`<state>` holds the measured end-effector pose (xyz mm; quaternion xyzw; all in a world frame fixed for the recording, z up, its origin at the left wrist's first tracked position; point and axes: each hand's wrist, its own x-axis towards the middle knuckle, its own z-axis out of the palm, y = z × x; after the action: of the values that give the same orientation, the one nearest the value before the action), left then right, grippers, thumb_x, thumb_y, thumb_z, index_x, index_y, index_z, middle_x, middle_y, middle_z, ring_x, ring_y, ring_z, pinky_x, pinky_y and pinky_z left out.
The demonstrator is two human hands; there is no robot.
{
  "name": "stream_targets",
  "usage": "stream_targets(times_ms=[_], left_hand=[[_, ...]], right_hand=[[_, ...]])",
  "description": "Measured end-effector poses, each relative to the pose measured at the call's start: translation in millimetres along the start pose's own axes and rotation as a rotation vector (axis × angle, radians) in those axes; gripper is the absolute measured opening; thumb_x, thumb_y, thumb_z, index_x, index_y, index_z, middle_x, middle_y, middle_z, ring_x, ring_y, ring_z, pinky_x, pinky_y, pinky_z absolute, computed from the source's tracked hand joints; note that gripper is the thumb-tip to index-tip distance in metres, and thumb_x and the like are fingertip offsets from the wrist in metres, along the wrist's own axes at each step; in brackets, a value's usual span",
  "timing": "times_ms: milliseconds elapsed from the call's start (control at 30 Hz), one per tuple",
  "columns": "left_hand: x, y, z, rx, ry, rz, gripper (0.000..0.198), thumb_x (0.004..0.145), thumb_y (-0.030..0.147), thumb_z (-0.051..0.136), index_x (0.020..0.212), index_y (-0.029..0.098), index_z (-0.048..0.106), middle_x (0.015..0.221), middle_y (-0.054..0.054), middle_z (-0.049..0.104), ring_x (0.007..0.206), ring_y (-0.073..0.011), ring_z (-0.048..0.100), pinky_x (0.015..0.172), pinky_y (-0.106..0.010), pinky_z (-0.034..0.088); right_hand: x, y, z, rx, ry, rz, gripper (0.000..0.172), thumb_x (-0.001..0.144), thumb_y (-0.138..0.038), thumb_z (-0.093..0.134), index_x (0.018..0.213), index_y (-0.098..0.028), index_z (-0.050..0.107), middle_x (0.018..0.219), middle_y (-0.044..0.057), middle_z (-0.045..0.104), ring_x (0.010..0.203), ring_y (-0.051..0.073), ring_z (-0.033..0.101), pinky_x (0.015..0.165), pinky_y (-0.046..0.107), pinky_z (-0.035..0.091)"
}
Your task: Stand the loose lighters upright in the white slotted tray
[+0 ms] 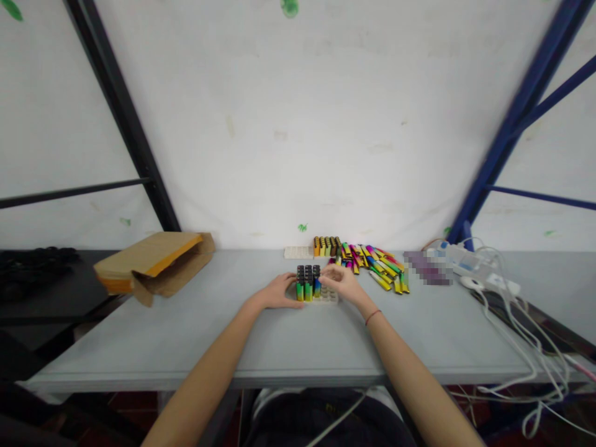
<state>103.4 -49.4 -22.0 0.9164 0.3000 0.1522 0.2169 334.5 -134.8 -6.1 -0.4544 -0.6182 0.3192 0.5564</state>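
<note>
Near the middle of the table, a white tray (331, 298) with round holes holds several upright lighters (308, 289), green to yellow with black tops. My left hand (280, 292) curves round the tray's left side, thumb along the near edge and fingers behind, gripping it. With thumb and fingers closed together, my right hand (342, 280) is at the top of a blue-and-yellow lighter (317, 288) at the right of the standing rows. The fingers partly cover that lighter's top. Bare holes of the tray show beneath the right hand.
A loose pile of shiny multicoloured lighters (379, 264) lies right of my hands. Behind stand another filled lighter block (326, 246) and a white holed tray (298, 252). An open cardboard box (156, 261) sits left; white cables (507, 310) and a power strip (460, 257) lie right.
</note>
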Motion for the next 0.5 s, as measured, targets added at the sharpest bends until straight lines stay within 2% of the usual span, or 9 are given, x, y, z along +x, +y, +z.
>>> stream_targets(times_ms=[100,167,200,267,333,400,500], left_hand=[[1,-2,0.6,0.010,-0.001,0.003,0.087,0.062,0.059,0.076,0.130,0.012,0.052,0.137,-0.015,0.047,0.126,-0.0356,0.043,0.109,-0.042,0.031],[1,-3,0.7,0.015,0.001,0.004,0.087,0.062,0.060,0.076,0.130,0.013,0.053,0.138,-0.014,0.047,0.126,-0.0359,0.043,0.109,-0.042,0.031],[1,-3,0.5,0.018,0.000,0.006,0.086,0.062,0.061,0.076,0.130,0.013,0.053,0.138,-0.014,0.047,0.126,-0.0359,0.043,0.109,-0.042,0.031],[2,-3,0.1,0.024,-0.007,0.006,0.086,0.062,0.061,0.075,0.130,0.013,0.053,0.138,-0.015,0.047,0.126,-0.0358,0.043,0.109,-0.042,0.031],[2,-2,-0.2,0.028,-0.014,-0.002,0.087,0.062,0.061,0.075,0.130,0.011,0.053,0.138,-0.016,0.047,0.126,-0.0363,0.042,0.109,-0.042,0.031],[2,-2,-0.2,0.029,-0.017,-0.010,0.089,0.062,0.062,0.075,0.130,0.010,0.053,0.137,-0.017,0.047,0.126,-0.0368,0.042,0.109,-0.042,0.031],[2,-2,0.1,0.033,-0.020,0.003,0.089,0.062,0.062,0.074,0.131,0.009,0.051,0.138,-0.017,0.046,0.127,-0.0361,0.042,0.109,-0.042,0.030]], right_hand=[[4,8,-13,-0.173,0.228,-0.034,0.021,0.080,-0.035,0.057,0.074,-0.017,0.065,0.074,0.004,0.065,0.070,0.017,0.058,0.067,0.027,0.045],[5,17,-25,-0.420,0.392,0.023,0.019,0.081,-0.026,0.053,0.080,-0.017,0.069,0.081,0.008,0.067,0.076,0.020,0.059,0.073,0.030,0.043],[4,21,-30,-0.564,0.418,0.070,0.020,0.081,-0.022,0.052,0.088,-0.017,0.071,0.085,0.010,0.067,0.079,0.021,0.059,0.076,0.031,0.043],[2,29,-37,-0.832,0.351,0.146,0.028,0.081,-0.020,0.052,0.101,-0.016,0.070,0.090,0.013,0.067,0.086,0.024,0.059,0.081,0.033,0.041],[0,32,-39,-1.005,0.238,0.205,0.029,0.083,-0.023,0.051,0.103,-0.015,0.071,0.091,0.016,0.066,0.091,0.026,0.059,0.083,0.034,0.040],[-1,29,-37,-1.079,0.184,0.269,0.028,0.086,-0.028,0.049,0.094,-0.014,0.072,0.094,0.017,0.065,0.091,0.025,0.059,0.081,0.032,0.040],[-2,22,-35,-1.135,0.213,0.359,0.034,0.089,-0.032,0.046,0.082,-0.013,0.072,0.101,0.019,0.063,0.089,0.025,0.060,0.077,0.032,0.041]])
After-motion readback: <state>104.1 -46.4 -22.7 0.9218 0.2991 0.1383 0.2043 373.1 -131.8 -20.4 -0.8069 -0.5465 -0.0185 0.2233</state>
